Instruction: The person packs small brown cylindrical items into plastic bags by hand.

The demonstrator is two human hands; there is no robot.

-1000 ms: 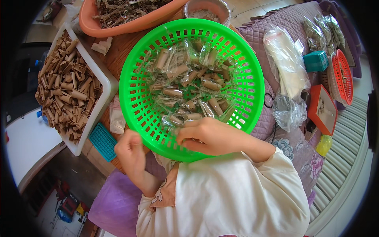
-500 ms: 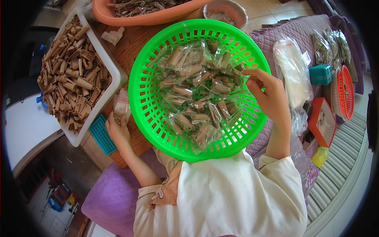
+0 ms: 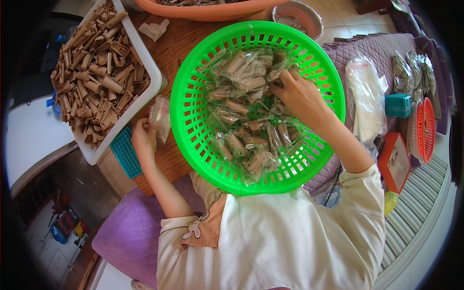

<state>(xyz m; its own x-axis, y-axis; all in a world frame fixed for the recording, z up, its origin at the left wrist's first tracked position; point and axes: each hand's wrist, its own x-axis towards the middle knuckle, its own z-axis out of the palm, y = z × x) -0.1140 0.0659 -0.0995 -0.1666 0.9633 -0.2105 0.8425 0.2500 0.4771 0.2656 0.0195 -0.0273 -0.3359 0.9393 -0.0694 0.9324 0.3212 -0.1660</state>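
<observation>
In front of me a bright green slotted plastic basket (image 3: 186,113) holds many short brown tube-like pieces (image 3: 252,83), each in crinkled clear film. My right hand (image 3: 300,96) reaches over the basket's right side, thumb and fingers pinching at a film-wrapped brown piece (image 3: 274,75); the exact grip is partly hidden. On the wooden table left of the basket, my left hand (image 3: 145,139) has its fingers closed at the edge of a clear plastic bag (image 3: 162,118). What that bag contains I cannot make out.
A white tray (image 3: 155,75) heaped with bare brown pieces stands at the left, beside a teal ridged tray (image 3: 124,153). An orange basin (image 3: 208,10) and a metal bowl (image 3: 316,24) lie beyond. Clear bags (image 3: 365,96) and a red-orange box (image 3: 394,162) are at right.
My right hand has moved left and inward, from the basket's right rim onto the wrapped pieces. My left hand stays by the clear bag, which now shows more fully. The whole view has shifted slightly.
</observation>
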